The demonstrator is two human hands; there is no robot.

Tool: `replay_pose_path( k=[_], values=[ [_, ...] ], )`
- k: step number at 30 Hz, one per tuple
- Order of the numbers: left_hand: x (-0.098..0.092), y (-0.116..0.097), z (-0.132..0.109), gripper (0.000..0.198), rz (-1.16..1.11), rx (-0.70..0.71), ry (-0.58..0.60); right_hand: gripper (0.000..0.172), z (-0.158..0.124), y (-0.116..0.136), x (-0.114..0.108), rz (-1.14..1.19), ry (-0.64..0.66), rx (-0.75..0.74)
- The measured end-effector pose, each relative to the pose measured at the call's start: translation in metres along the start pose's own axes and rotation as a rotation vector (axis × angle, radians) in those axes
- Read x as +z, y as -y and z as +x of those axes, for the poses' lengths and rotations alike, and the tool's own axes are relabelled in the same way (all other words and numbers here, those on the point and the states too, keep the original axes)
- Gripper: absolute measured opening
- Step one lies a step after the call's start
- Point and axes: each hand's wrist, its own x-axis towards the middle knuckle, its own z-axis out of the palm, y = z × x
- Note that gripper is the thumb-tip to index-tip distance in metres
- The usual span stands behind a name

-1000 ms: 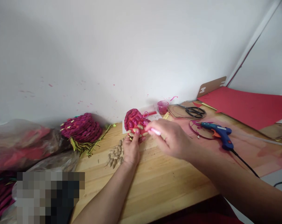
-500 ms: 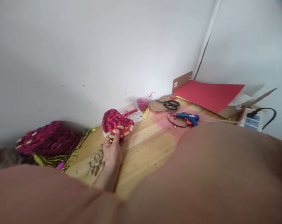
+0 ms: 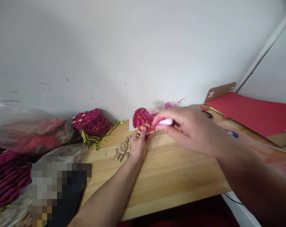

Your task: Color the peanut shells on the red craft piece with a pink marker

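Observation:
My left hand (image 3: 138,145) is closed on the lower edge of a red, peanut-covered plaque (image 3: 141,117), its thumb on the front. Peanuts on the upper part are painted glossy magenta; those along the lower edge are bare tan. My right hand (image 3: 192,129) pinches a paintbrush (image 3: 165,122) with a pale pink handle. The brush's tip points at the plaque's right side, too small to tell whether it touches. A pile of loose peanuts (image 3: 121,152) lies on the table beside my left wrist. Behind my right hand stands a small cup of pink paint (image 3: 170,105), partly hidden.
Stacked magenta pieces with yellow tassels (image 3: 92,123) stand at left, near plastic bags (image 3: 27,126). Red sheets (image 3: 254,110) lie at the right. Scissors (image 3: 207,114) and a blue glue gun (image 3: 232,133) are partly behind my right arm. A paint-spotted wall bounds the table (image 3: 157,186).
My right hand has come to the plaque with the brush; earlier, blurred skin filled the foreground. The view has shifted left. My left hand still holds the plaque.

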Motion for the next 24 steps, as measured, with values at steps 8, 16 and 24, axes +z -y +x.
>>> replay_pose_path(
  k=[8,16,24],
  values=[
    [0.001,-0.001,-0.002,0.061,-0.041,-0.047,0.082,0.014,-0.04,-0.089,0.048,0.214,-0.365,0.36],
    [-0.001,0.0,-0.003,0.056,-0.022,-0.025,0.088,0.012,-0.053,-0.099,0.067,0.357,-0.375,0.332],
    [0.0,-0.003,-0.006,0.053,-0.006,-0.036,0.111,0.007,-0.051,-0.097,0.063,0.227,-0.4,0.271]
  ],
)
